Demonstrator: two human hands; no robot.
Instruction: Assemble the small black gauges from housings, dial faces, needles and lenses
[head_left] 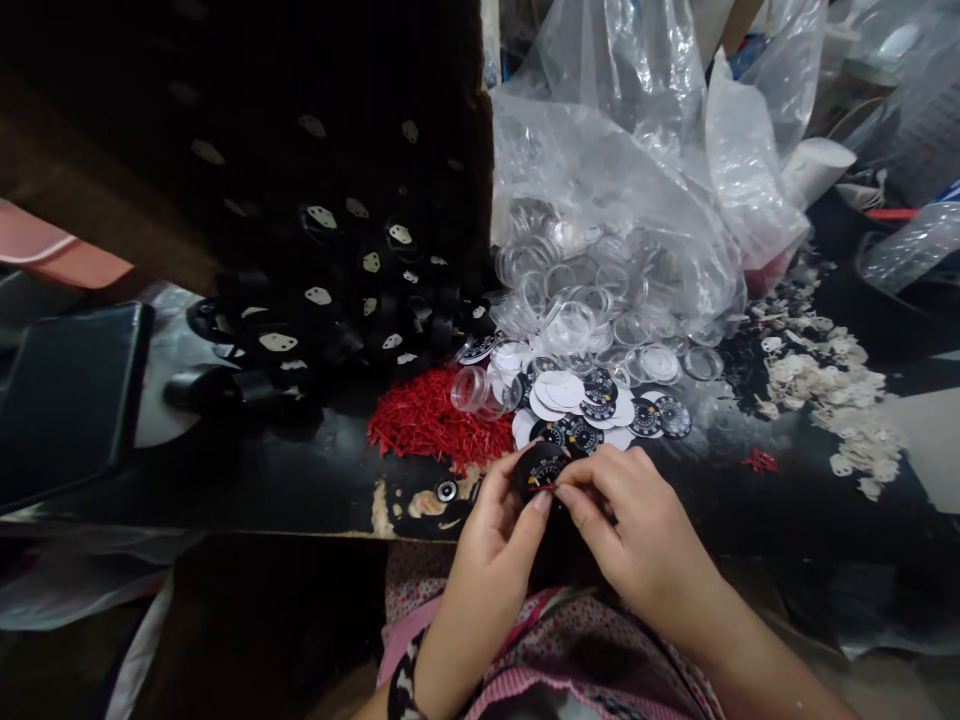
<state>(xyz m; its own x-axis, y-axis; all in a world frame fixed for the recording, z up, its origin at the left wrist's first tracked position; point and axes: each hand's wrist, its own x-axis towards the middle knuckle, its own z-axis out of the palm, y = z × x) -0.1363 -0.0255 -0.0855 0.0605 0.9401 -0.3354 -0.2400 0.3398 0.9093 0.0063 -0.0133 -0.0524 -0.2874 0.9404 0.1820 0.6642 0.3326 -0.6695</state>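
Near the table's front edge, my left hand is closed round a round black gauge with a printed dial facing up. A thin red needle lies across the lower part of that dial. The fingers of my right hand are pinched at the needle's right end, touching the gauge's edge. Just beyond my hands is a pile of round dial discs, some black side up and some white. A heap of red needles lies to the left of the discs.
Clear plastic rings spill from a plastic bag at the back. Black round housings fill a dark box on the left, with a black tray beyond. Small off-white pieces lie at right. A small round part sits near the edge.
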